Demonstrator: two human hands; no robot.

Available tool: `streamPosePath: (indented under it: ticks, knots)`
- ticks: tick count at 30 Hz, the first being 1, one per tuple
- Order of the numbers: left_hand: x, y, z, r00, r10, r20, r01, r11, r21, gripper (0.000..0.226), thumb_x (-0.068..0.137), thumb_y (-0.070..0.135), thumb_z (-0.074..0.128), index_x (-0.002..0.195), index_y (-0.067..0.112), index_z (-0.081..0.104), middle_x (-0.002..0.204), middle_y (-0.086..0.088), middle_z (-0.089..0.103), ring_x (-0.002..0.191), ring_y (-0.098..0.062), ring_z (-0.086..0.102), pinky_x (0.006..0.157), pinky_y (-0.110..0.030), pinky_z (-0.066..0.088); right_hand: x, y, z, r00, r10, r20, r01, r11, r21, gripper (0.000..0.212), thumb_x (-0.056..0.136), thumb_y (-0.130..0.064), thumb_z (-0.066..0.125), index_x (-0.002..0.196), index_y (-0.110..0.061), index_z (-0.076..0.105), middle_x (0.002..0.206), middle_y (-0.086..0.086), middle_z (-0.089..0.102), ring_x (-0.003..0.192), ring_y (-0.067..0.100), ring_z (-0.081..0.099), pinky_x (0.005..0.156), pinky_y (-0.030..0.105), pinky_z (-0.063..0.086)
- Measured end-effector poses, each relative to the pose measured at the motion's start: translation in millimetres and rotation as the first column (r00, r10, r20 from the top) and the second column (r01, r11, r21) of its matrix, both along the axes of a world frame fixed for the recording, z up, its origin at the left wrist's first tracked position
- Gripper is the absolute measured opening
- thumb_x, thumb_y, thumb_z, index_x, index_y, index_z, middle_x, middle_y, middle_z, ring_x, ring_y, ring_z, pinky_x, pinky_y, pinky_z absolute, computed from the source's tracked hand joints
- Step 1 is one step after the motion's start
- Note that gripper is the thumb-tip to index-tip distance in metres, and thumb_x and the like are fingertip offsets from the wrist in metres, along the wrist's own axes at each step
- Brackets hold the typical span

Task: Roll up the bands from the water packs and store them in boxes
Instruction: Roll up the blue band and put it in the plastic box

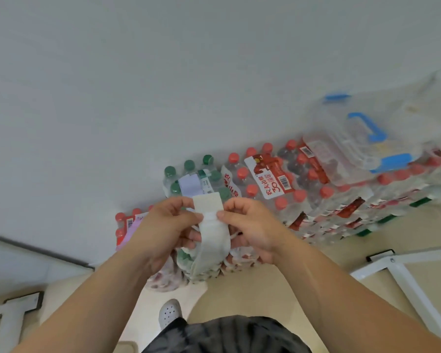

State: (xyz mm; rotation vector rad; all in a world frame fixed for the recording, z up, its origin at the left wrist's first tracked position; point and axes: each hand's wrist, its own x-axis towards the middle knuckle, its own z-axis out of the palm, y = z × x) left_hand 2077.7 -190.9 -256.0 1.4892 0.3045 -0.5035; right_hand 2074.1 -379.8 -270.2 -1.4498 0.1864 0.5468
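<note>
Both arms are bare from the left hand point(163, 225) and the right hand point(250, 225) back to the picture's lower edge, the forearms broad, with faint tendon lines showing near the wrists. The thumbnail that shows on the right hand is cut short and plain. At the bottom centre lies a dark garment point(227, 335), black with blurred grey streaks running through it like a mottled or tie-dyed print; whether it is shorts or a shirt hem cannot be told. Just beyond its left edge one shoe point(169, 313) shows: white, round-toed, clog-like, its upper dotted with small round vent holes.
</note>
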Motion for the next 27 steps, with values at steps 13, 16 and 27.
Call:
streamPosePath:
  ticks: [13,16,27]
  knots:
    - [42,-133,-4,0.996,-0.066,0.056,0.056,0.984,0.172,0.011,0.09,-0.001,0.065,0.098,0.006,0.067,0.077,-0.017,0.073,0.054,-0.022,0.066,0.053,-0.031,0.051,38,-129,-15,0.992,-0.065,0.105,0.085,0.976,-0.202,0.005,0.093,-0.014,0.069,0.095,-0.01,0.071,0.097,0.015,0.076,0.08,0.025,0.073,0.062,0.038,0.06]
    - [67,-141,-22,0.996,-0.076,0.052,0.06,0.963,0.262,0.01,0.089,0.001,0.065,0.095,0.009,0.068,0.081,-0.019,0.074,0.06,-0.025,0.068,0.055,-0.033,0.051,67,-133,-33,0.992,-0.037,0.123,0.078,0.935,-0.345,0.004,0.089,-0.019,0.073,0.093,-0.017,0.072,0.094,0.009,0.076,0.083,0.031,0.074,0.076,0.046,0.062]
    - [156,-135,-79,1.0,-0.03,-0.005,0.03,0.924,0.381,0.01,0.084,0.0,0.066,0.085,0.01,0.068,0.073,-0.011,0.071,0.053,-0.02,0.066,0.058,-0.036,0.056,158,-109,-80,0.998,-0.045,0.035,0.057,0.82,-0.57,0.004,0.085,-0.023,0.073,0.085,-0.025,0.07,0.084,-0.003,0.072,0.073,0.018,0.066,0.073,0.041,0.059]
